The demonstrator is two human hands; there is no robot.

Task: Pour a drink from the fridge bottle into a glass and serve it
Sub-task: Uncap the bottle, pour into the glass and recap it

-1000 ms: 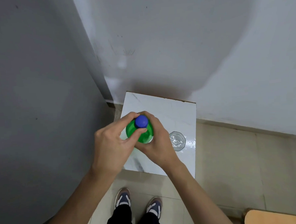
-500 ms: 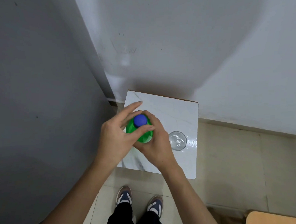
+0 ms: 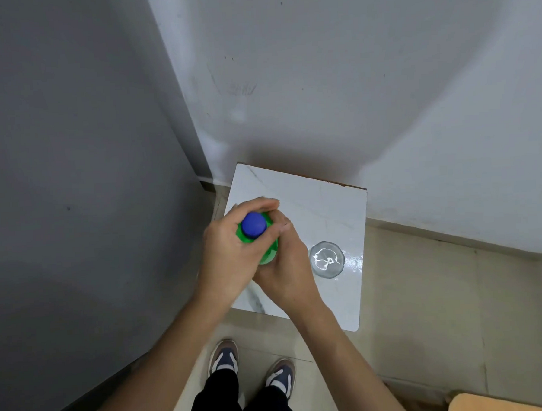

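Left hand (image 3: 231, 254) closed round cap (image 3: 253, 224); glass (image 3: 327, 259) near table (image 3: 326, 202) edge.

Both bare hands closed together, forearms reaching in from the near edge.

The left hand (image 3: 231, 254) sits on the left, knuckles up, its fingers (image 3: 257, 206) curled over the far side and its thumb folded across toward the right. The right hand (image 3: 287, 273) presses in from the right and slightly nearer, palm facing left, its fingers tucked under the left thumb. The two hands touch. Both wrists are straight; the bare forearms angle outward to the near left and near right corners. Below, two feet in dark shoes and dark trouser legs.
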